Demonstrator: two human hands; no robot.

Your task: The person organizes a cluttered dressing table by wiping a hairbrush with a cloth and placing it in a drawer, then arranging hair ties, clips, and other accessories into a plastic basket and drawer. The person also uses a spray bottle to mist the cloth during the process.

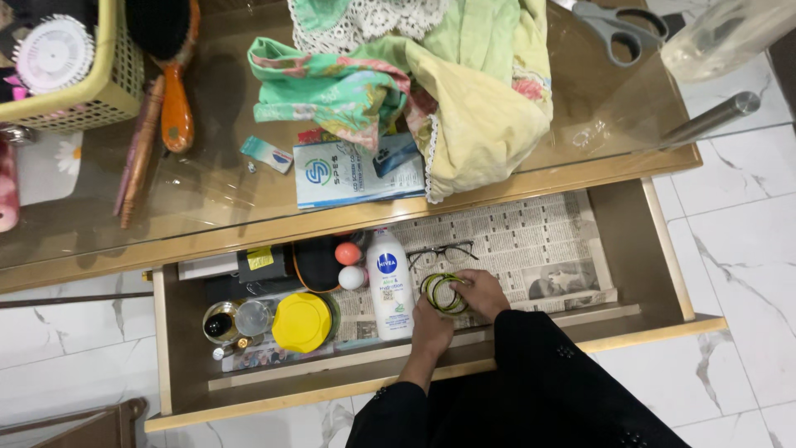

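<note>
- Head view: an open wooden drawer [663, 249] lined with newspaper [514, 241] sits under a glass-topped table [613, 124], and the person reaches into it with both hands.
- The left hand [431, 325] and the right hand [482, 290] meet over a small stack of green and dark bangles [444, 292], which lies on the newspaper near the drawer's middle, just right of a white lotion bottle [390, 282].
- The right hand's fingers curl around the right edge of the bangles and appear closed on them; the left hand rests against their lower left edge, but whether it pinches them or only steadies them cannot be told.
- The step in hand looks like gathering the bangles together as a set inside the drawer.
- A pair of glasses [441, 251] lies on the newspaper just above the bangles, apart from them.
- Left of the bottle are a yellow lid [302, 322], two small egg-shaped sponges [349, 265], a dark pouch [317, 264] and small jars [236, 319].
- On the table lie green and yellow cloth [431, 75], scissors [618, 29], a brush [174, 91] and a yellow basket [91, 83].
- As a judgement, the next move calls for keeping the rings aligned so none slips loose, and lifting clear of the glasses and the bottle beside them.
</note>
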